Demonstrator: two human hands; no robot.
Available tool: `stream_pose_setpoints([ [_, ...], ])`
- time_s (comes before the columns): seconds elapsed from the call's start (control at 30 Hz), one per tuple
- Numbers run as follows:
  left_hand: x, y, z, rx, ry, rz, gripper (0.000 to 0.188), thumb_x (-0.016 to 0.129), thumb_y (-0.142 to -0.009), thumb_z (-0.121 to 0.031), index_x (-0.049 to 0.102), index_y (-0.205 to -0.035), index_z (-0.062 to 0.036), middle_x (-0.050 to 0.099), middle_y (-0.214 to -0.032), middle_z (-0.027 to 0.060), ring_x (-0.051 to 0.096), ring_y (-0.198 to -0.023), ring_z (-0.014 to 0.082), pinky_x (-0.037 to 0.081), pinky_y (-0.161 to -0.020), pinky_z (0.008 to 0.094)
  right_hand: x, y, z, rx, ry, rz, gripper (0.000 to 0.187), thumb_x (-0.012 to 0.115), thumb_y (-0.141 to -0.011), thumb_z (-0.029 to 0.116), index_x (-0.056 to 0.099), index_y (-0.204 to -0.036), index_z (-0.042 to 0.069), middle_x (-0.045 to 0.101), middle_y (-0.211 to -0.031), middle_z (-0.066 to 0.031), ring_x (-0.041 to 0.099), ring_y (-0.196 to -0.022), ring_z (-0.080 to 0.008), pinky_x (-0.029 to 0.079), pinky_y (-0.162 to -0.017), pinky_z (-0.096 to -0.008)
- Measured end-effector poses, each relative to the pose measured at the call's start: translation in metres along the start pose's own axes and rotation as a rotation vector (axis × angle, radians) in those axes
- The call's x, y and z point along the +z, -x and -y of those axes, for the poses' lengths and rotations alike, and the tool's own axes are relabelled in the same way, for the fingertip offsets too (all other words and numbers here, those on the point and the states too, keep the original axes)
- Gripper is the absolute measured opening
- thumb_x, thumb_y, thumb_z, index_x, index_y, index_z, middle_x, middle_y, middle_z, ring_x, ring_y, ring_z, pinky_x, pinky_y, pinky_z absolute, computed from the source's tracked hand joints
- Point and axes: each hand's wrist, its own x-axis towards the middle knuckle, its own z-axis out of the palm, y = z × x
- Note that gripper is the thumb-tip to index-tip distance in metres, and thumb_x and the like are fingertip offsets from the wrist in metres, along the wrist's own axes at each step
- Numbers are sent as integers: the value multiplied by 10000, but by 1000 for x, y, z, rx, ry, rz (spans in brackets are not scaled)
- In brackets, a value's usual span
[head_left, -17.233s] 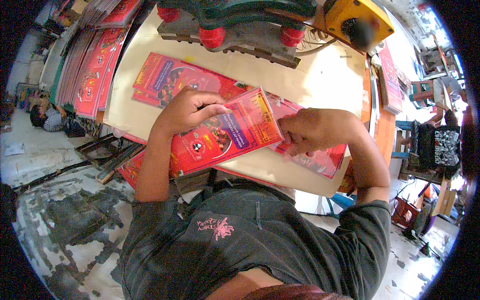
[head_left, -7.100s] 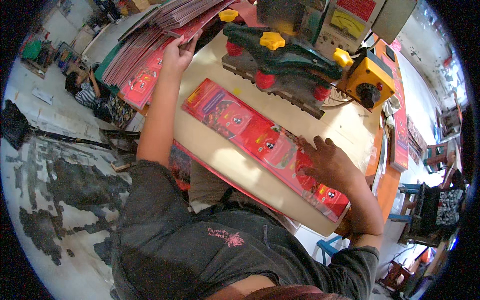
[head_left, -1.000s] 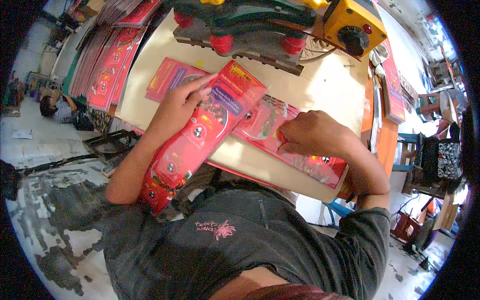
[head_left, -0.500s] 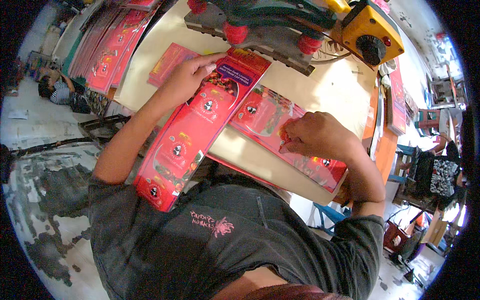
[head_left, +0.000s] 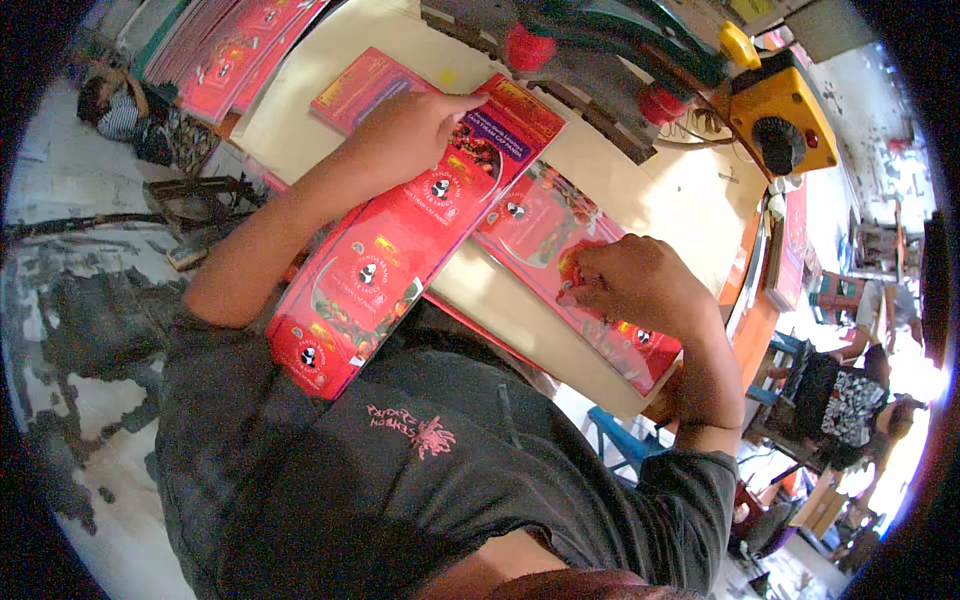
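A cream worktable (head_left: 690, 215) holds a long red printed sheet (head_left: 405, 240) that juts over its near edge. The left hand (head_left: 405, 135) grips the sheet's far end. To the right, the right hand (head_left: 640, 285), fingers curled, presses a second red sheet (head_left: 530, 215) flat.

The long printed sheet (head_left: 405, 250) across the middle of the frame is bright red, with a purple panel near its upper end and small round black-and-white emblems. A second red sheet (head_left: 560, 270) at centre right bears paler, reddish fruit-like pictures. The tabletop (head_left: 690, 215) is cream. The control box (head_left: 785, 115) at upper right is yellow with a black dial and a red button. The shirt (head_left: 420, 490) at the bottom is dark grey with a pink motif.
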Motion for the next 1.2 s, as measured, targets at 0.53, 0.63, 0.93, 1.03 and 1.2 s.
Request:
stream_pose_setpoints([
  [0.53, -2, 4, -24, -81, -325, 78, 478, 487, -1075, -423, 514, -1427, -101, 712, -793, 223, 715, -721, 431, 565, -616, 579, -7, -7, 12, 52, 19, 8, 438, 711, -935, 522, 676, -889, 89, 707, -762, -94, 695, -744, -339, 531, -677, -449],
  [0.63, -6, 2, -32, -72, -308, 87, 427, 514, -1063, -362, 639, -1216, 17, 727, -809, 215, 739, -784, 414, 569, -650, 566, -9, -8, 14, 60, 8, 14, 451, 718, -928, 531, 665, -851, 89, 698, -746, -89, 690, -733, -337, 526, -669, -446],
  [0.93, 3, 2, -26, -60, -373, 59, 418, 514, -1067, -364, 720, -1002, -6, 736, -807, 203, 754, -774, 392, 587, -643, 550, -8, -9, 6, -8, 39, -2, 465, 725, -925, 529, 649, -782, 93, 667, -696, -96, 669, -689, -332, 504, -637, -444],
  [1.03, 3, 1, -24, -46, -380, 78, 412, 516, -1066, -367, 718, -1020, -11, 738, -814, 208, 757, -777, 393, 592, -648, 547, -7, -10, 3, 10, -2, 16, 447, 739, -920, 510, 649, -779, 95, 669, -688, -94, 674, -680, -328, 505, -629, -439],
  [1.2, -1, 2, -26, -56, -363, 82, 404, 521, -1061, -364, 700, -1079, -2, 736, -797, 211, 757, -777, 395, 594, -649, 548, -11, -11, 9, 3, -6, -10, 423, 761, -910, 481, 651, -786, 91, 671, -675, -91, 680, -671, -323, 504, -622, -437],
])
